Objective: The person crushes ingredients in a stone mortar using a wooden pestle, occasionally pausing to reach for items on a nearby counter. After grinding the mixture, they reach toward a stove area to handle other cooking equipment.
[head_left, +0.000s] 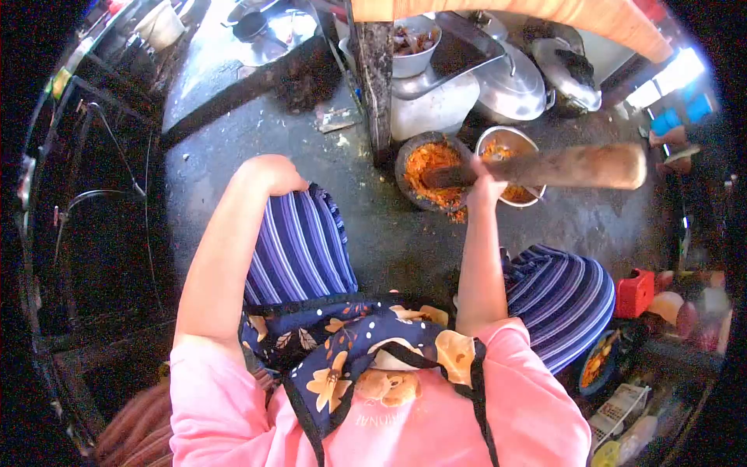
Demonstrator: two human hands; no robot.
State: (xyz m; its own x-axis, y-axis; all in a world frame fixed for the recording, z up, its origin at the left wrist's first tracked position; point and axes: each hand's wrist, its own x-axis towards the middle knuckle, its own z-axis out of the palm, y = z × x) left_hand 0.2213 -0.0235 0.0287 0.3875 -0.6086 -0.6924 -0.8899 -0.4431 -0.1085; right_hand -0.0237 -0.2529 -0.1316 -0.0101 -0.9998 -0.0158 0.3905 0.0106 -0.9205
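My right hand (486, 183) is wrapped round a thick wooden pestle (576, 166), whose lower end stands in a dark stone mortar (401, 167). Orange, coarsely crushed food (426, 161) fills the mortar and spills over its near edge. Just right of the mortar, partly behind the pestle, is a metal bowl (531, 142) with more orange food. My left hand (282, 173) rests on my left knee, over the striped cloth (299, 241); its fingers are hidden.
Behind the mortar stand a dark wooden post (376, 93), a white container (436, 105) and a large lidded pot (510, 86). A bowl of food (418, 58) sits above the container. At the right are a red plastic stool (634, 293) and a dish of orange food (597, 362).
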